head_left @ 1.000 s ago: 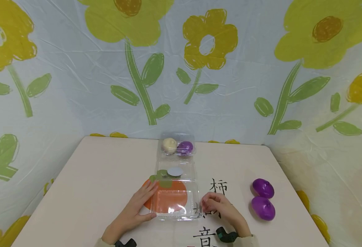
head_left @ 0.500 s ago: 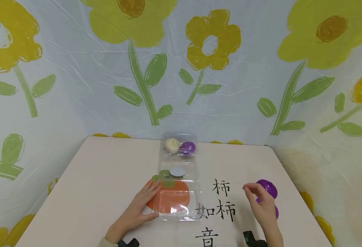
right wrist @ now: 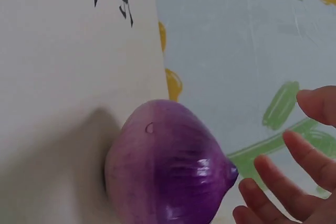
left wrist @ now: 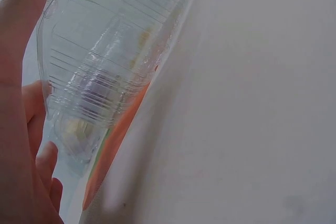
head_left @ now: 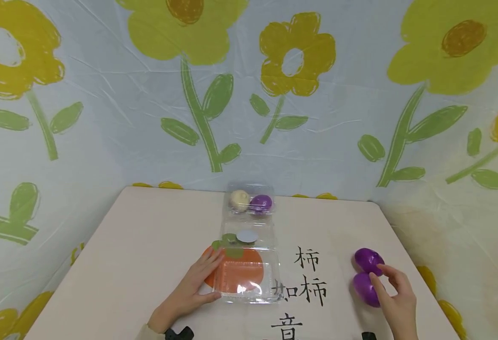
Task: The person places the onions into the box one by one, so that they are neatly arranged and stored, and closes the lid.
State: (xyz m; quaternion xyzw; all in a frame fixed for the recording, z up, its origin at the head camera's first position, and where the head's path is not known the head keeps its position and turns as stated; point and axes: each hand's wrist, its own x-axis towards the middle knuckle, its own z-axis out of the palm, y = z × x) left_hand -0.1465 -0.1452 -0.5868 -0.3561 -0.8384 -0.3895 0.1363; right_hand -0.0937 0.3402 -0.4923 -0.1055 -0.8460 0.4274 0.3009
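My left hand [head_left: 191, 283] lies along the left side of a clear plastic box [head_left: 249, 300], its fingers straight and its thumb near the front corner. In the left wrist view the ribbed plastic wall [left wrist: 105, 40] stands beside that thumb. On the right of the table, two purple onions, a far one [head_left: 367, 259] and a near one [head_left: 364, 289], lie close together. My right hand [head_left: 397, 300] hovers over the near onion with thumb and fingers spread. In the right wrist view the fingers [right wrist: 278, 182] are apart from the onion [right wrist: 173, 166] and its pointed tip.
At the back edge, a clear compartment [head_left: 250, 188] holds a pale round onion [head_left: 239, 200] and a purple one [head_left: 260, 204]. A white oval sticker [head_left: 247, 236] is on the plastic between. The mat [head_left: 155, 226] carries an orange persimmon print and black characters [head_left: 312, 290].
My right hand has moved from the box's right side across to the right, above the near purple onion, and its fingers have spread. The left hand keeps its place on the box.
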